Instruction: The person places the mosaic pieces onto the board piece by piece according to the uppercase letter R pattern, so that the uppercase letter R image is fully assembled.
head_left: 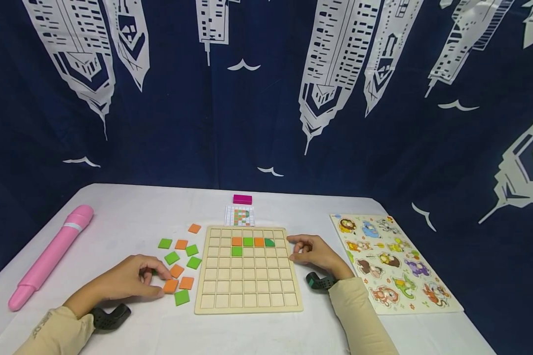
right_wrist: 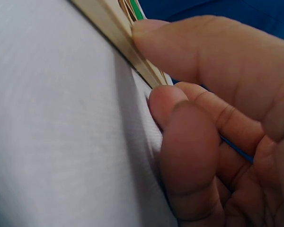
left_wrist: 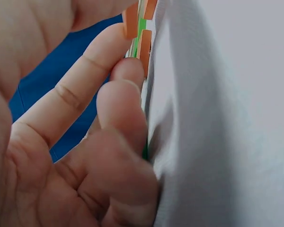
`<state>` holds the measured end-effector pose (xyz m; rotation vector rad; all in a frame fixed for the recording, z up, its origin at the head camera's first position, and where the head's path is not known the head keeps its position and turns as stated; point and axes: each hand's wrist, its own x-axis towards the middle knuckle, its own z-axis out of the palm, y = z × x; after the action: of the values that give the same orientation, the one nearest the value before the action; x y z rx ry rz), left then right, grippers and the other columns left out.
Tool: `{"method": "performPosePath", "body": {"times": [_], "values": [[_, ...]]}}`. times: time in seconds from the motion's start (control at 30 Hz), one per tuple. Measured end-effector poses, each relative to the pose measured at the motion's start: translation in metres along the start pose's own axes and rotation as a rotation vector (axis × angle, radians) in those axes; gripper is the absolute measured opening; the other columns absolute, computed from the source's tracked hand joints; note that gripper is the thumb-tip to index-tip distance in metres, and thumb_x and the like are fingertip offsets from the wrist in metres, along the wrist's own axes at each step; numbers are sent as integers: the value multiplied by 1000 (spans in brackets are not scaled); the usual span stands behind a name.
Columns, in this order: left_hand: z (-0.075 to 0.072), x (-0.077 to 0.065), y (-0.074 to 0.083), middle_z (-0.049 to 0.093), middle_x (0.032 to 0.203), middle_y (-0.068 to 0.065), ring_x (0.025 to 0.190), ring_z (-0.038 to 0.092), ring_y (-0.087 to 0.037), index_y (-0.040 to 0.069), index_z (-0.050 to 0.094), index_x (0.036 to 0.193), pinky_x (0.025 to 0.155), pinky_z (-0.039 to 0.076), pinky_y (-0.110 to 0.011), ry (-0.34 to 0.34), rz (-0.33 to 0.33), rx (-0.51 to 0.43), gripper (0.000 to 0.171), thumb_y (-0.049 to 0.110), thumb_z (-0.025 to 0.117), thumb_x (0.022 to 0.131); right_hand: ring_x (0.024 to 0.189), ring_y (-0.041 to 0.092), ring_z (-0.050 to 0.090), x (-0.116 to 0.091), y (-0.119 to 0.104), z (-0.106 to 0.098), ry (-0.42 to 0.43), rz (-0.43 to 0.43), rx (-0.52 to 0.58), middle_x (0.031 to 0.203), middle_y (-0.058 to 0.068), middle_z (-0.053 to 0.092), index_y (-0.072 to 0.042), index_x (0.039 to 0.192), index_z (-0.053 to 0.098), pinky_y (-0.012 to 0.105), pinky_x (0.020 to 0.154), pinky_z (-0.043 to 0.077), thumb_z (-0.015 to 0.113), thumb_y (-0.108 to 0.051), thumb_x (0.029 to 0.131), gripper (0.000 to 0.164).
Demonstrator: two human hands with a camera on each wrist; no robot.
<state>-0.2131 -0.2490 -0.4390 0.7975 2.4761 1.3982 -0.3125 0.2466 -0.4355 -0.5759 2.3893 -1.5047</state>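
Observation:
My left hand (head_left: 126,278) pinches an orange square tile (head_left: 171,286) between thumb and index finger, left of the wooden grid board (head_left: 248,300). Close up in the left wrist view, that orange tile (left_wrist: 130,21) sits at the fingertips, with other tiles behind it. Loose orange and green tiles (head_left: 182,297) lie around this hand. In the board's second row stand orange, green and orange tiles and a dark green piece (head_left: 269,242) with a rounded corner; one green tile (head_left: 237,251) is below the first. Thumb and fingers of my right hand (head_left: 315,254) touch the board's right edge.
Behind the board lie a pattern card (head_left: 240,216) and a magenta block (head_left: 242,199). A pink stick-shaped object (head_left: 53,254) is at the far left. An animal picture board (head_left: 395,264) lies at the right, beside the right forearm.

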Motion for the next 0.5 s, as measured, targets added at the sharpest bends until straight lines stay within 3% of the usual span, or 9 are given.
{"method": "performPosePath", "body": {"times": [0.3, 0.5], "values": [[0, 3, 1, 76, 102, -6, 66, 53, -6, 3, 78, 111, 59, 45, -24, 21, 21, -1, 25, 7, 88, 87, 69, 7, 49, 0, 1, 0, -2, -2, -4, 91, 2, 63, 17, 144, 56, 19, 62, 45, 80, 3, 91, 60], [2, 6, 10, 74, 97, 4, 65, 52, -5, 5, 79, 110, 59, 44, -24, 75, 35, 57, 24, 8, 87, 87, 69, 7, 50, 0, 2, -1, -3, -1, -2, 91, 2, 63, 17, 144, 56, 20, 62, 45, 81, 2, 91, 60]]}}
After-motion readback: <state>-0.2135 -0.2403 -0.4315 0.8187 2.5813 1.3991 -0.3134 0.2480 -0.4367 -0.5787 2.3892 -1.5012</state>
